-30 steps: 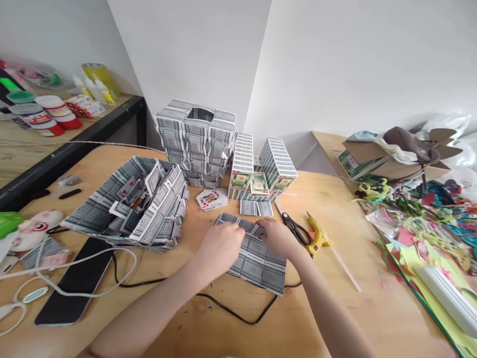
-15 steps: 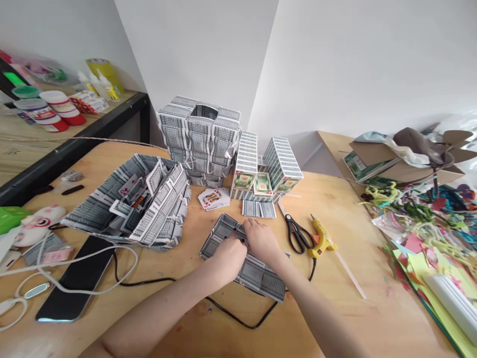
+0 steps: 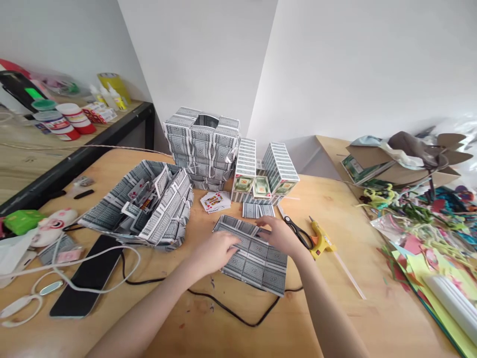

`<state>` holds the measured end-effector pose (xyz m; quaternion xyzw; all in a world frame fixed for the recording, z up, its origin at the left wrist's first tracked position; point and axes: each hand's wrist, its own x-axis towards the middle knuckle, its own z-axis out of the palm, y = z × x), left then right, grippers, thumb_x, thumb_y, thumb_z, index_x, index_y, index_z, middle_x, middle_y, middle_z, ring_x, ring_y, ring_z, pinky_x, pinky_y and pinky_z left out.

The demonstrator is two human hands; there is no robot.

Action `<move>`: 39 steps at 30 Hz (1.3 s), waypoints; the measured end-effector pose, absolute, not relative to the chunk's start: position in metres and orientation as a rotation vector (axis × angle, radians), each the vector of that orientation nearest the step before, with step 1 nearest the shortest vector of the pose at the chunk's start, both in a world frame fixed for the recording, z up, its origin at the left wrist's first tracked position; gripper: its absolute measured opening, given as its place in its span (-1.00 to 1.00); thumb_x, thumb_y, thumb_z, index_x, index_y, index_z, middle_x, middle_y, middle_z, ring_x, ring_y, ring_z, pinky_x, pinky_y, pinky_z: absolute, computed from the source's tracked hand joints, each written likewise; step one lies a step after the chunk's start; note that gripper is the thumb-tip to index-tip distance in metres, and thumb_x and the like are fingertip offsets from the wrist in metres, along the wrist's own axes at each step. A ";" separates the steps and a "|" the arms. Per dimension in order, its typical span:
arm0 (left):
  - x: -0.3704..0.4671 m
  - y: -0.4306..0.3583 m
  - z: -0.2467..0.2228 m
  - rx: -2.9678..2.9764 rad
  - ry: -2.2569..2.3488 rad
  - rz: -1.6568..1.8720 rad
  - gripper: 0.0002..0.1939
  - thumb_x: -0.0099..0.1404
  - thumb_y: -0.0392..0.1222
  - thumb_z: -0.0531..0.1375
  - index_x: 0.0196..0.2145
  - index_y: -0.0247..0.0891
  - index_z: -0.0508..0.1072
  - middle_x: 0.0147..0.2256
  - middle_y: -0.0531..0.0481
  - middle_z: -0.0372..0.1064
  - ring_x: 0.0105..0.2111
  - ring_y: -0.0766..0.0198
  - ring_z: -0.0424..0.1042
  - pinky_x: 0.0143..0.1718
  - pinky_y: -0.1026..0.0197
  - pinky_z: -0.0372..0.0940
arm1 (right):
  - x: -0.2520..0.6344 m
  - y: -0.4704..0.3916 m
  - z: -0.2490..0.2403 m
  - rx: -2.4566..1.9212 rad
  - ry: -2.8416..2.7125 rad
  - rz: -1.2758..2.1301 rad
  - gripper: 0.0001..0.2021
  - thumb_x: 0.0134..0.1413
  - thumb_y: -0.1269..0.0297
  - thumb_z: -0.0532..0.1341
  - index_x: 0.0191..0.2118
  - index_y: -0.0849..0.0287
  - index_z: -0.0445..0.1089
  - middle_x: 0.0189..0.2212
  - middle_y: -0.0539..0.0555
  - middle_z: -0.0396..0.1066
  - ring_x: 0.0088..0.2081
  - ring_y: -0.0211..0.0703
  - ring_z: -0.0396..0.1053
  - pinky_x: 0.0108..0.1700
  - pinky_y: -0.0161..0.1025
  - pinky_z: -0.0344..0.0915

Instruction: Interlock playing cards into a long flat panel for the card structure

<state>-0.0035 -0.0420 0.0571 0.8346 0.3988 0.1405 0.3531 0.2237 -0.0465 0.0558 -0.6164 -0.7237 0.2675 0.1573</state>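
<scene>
A panel (image 3: 255,263) of joined grey-backed playing cards lies at an angle on the table before me. My left hand (image 3: 219,248) rests over its left part, fingers stretched across the cards and thumb apart from them. At the upper right edge, my right hand (image 3: 279,233) has its fingers and thumb around the panel's rim. Just beyond lie a few face-down cards (image 3: 258,211) and a fanned pile of face-up cards (image 3: 216,201). Black-handled scissors (image 3: 298,232) and a yellow glue gun (image 3: 320,238) lie right of my right hand.
An open card-built basket (image 3: 164,214) holding loose cards stands left. Behind are a card-covered box (image 3: 203,144) and stacked card packs (image 3: 246,164). A black cord (image 3: 223,302) runs below the panel. A phone (image 3: 87,278) lies left; coloured paper (image 3: 428,278) lies right.
My hands have moved apart, the left one leftward and the right one rightward. More of the panel's surface now shows between them, looking flatter. The view has shifted slightly.
</scene>
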 end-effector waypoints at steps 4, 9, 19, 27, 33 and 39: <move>-0.021 -0.013 0.060 2.040 1.198 0.779 -0.73 0.18 -0.20 0.09 -0.15 -0.18 0.41 -0.10 -0.06 0.36 -0.04 0.16 0.29 0.03 0.11 0.15 | 0.241 -0.056 0.037 -1.681 -1.769 0.945 -0.68 -0.11 0.43 0.17 -0.14 0.17 0.38 -0.20 0.09 0.44 -0.15 -0.15 0.38 -0.05 -0.16 0.26; -0.010 0.006 0.031 1.785 0.973 0.755 -0.61 0.16 -0.26 0.07 -0.02 -0.27 0.27 -0.06 -0.08 0.33 -0.01 0.23 0.27 0.06 0.13 0.12 | 0.217 -0.056 0.022 -1.591 -1.719 0.931 -0.69 -0.09 0.40 0.15 -0.14 0.15 0.41 -0.15 0.08 0.45 -0.09 -0.12 0.36 0.01 -0.14 0.21; -0.001 0.006 0.021 1.673 1.117 0.700 -0.77 0.24 -0.12 0.02 -0.29 -0.30 0.39 -0.27 -0.04 0.40 -0.20 0.22 0.36 -0.10 0.16 0.22 | 0.201 -0.051 0.011 -1.785 -1.642 0.740 -0.80 0.00 0.29 0.10 -0.38 0.16 0.48 -0.43 0.05 0.51 -0.35 -0.11 0.43 -0.24 -0.24 0.29; -0.004 0.010 0.011 1.624 1.084 0.709 -0.75 0.22 -0.11 0.05 -0.25 -0.30 0.41 -0.24 -0.04 0.41 -0.17 0.21 0.36 -0.09 0.15 0.22 | 0.217 -0.043 0.010 -1.601 -1.708 0.935 -0.80 -0.01 0.25 0.11 -0.37 0.17 0.47 -0.35 0.07 0.50 -0.28 -0.11 0.42 -0.21 -0.24 0.29; 0.000 0.007 0.014 1.662 1.086 0.727 -0.77 0.23 -0.12 0.05 -0.28 -0.29 0.41 -0.23 -0.03 0.42 -0.17 0.23 0.36 -0.07 0.17 0.21 | 0.205 -0.048 0.014 -1.688 -1.748 0.780 -0.82 0.00 0.36 0.07 -0.40 0.17 0.43 -0.43 0.06 0.48 -0.34 -0.13 0.41 -0.25 -0.27 0.27; 0.000 -0.001 0.018 1.659 1.095 0.762 -0.74 0.26 -0.17 -0.01 -0.25 -0.28 0.44 -0.18 -0.05 0.42 -0.13 0.25 0.36 -0.01 0.17 0.18 | 0.197 -0.049 0.011 -1.711 -1.787 0.699 -0.78 0.06 0.39 0.02 -0.36 0.16 0.43 -0.40 0.07 0.48 -0.33 -0.15 0.39 -0.26 -0.30 0.24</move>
